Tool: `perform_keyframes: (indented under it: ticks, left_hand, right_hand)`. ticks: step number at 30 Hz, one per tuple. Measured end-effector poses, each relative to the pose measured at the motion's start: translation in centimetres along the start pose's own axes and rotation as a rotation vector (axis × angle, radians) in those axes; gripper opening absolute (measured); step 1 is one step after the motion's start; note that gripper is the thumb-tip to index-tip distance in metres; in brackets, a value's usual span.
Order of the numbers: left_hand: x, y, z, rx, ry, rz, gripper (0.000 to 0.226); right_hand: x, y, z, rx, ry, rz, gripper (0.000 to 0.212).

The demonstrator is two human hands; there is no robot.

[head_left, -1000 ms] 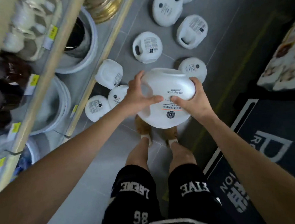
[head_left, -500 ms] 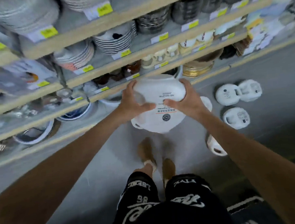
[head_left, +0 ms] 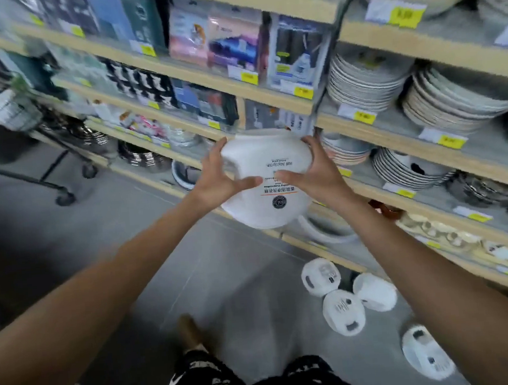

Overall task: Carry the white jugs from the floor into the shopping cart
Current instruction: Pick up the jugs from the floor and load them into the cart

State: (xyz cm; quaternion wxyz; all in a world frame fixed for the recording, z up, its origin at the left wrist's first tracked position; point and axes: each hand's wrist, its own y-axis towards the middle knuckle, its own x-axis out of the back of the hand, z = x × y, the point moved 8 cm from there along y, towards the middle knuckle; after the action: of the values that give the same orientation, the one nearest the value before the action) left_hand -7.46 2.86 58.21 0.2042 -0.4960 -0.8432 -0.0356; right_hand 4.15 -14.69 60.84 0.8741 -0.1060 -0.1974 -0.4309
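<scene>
White jug in hand (head_left: pixel 268 180): held up at mid-frame in front of the shelves (head_left: pixel 392 114), clear of the floor, printed label facing the camera.
Left hand (head_left: pixel 219 176): spread wide on the jug's 9 o'clock side, fingers curled over the upper edge, thumb laid across the label face; it carries the jug.
Right hand (head_left: pixel 313 172): mirrors it on the 3 o'clock side, fingers over the top, thumb pointing in toward the other thumb; both thumbs nearly meet over the label.
Jug relative to hands: pinched between the two palms, its rounded lower end hanging below both wrists toward 6 o'clock.
Handling, as a judgement: smooth moulded plastic, stiff enough to squeeze, likely slippery on the bare face; the two-handed carry suggests some weight, though how full it is cannot be told.
Best hold: palms on opposite flanks as now, or the moulded handle, which looks to lie near the left fingers but is blurred.
Other jugs (head_left: pixel 342 311): four on the floor (head_left: pixel 238 284) at 4 to 5 o'clock, close to the shelf base.
Shopping cart (head_left: pixel 14 132): wire frame on castors at 10 o'clock, well apart from the hands.
</scene>
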Motion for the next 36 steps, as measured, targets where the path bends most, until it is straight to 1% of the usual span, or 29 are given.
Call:
perform_keyframes:
  ticks: [4, 8, 11, 12, 14, 15, 17, 23, 25, 28, 30, 36]
  left_hand:
    - [11.7, 1.2, 3.0, 0.015, -0.015, -0.155, 0.118]
    - [23.2, 2.6, 6.6, 0.043, -0.019, -0.245, 0.120]
    - [31.1, 3.4, 9.1, 0.083, -0.030, -0.305, 0.121]
    - [33.5, 3.7, 9.7, 0.089, -0.019, -0.320, 0.121]
    - [37.9, 4.2, 10.9, 0.085, 0.022, -0.360, 0.121]
    - [39.9, 4.4, 11.5, 0.095, 0.029, -0.380, 0.121]
    - [43.6, 4.9, 13.1, 0.126, 0.034, -0.406, 0.120]
    - [53.5, 7.6, 18.0, 0.182, 0.006, -0.500, 0.119]
    - [56.9, 8.7, 19.6, 0.200, -0.008, -0.546, 0.119]
    - [62.2, 10.8, 21.7, 0.218, 0.003, -0.605, 0.107]
    - [65.8, 12.3, 22.9, 0.248, -0.002, -0.642, 0.104]
    - [76.1, 15.4, 26.3, 0.377, -0.019, -0.764, 0.105]
  right_hand:
    - [-10.3, 5.8, 6.4, 0.068, 0.000, 0.116, 0.072]
    - [-21.1, 10.8, 11.9, 0.105, 0.025, 0.222, 0.084]
    - [-28.4, 14.0, 15.6, 0.134, 0.050, 0.283, 0.089]
    - [-30.6, 15.0, 16.8, 0.140, 0.055, 0.296, 0.088]
    - [-34.7, 16.9, 19.0, 0.147, 0.076, 0.326, 0.076]
    - [-36.5, 17.7, 20.1, 0.157, 0.084, 0.343, 0.071]
    - [-40.2, 19.4, 21.9, 0.174, 0.072, 0.384, 0.068]
    - [-51.1, 25.3, 26.2, 0.209, 0.045, 0.499, 0.078]
    - [-55.2, 27.6, 27.4, 0.205, 0.047, 0.553, 0.085]
    - [-61.4, 31.7, 29.6, 0.211, 0.050, 0.615, 0.092]
    - [-65.5, 34.5, 31.2, 0.215, 0.045, 0.663, 0.087]
    - [-76.7, 41.7, 36.9, 0.279, 0.025, 0.818, 0.078]
